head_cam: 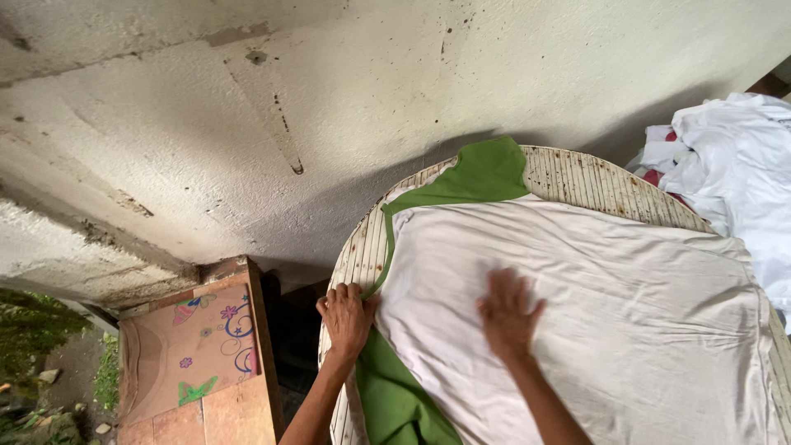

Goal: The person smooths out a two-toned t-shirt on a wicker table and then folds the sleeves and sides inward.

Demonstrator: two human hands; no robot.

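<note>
One white shirt [593, 330] with green sleeves lies spread flat on the round slatted counter [577, 177], its long axis running left to right across the view, collar end at the left. The left hand [346, 317] has its grip closed, pinching the green collar edge [381, 268] at the counter's left rim. The right hand [507, 313] rests flat, fingers spread, on the shirt body just right of it (holding nothing). Two sleeves show. One heap of white laundry [733, 165] sits far right.
</note>
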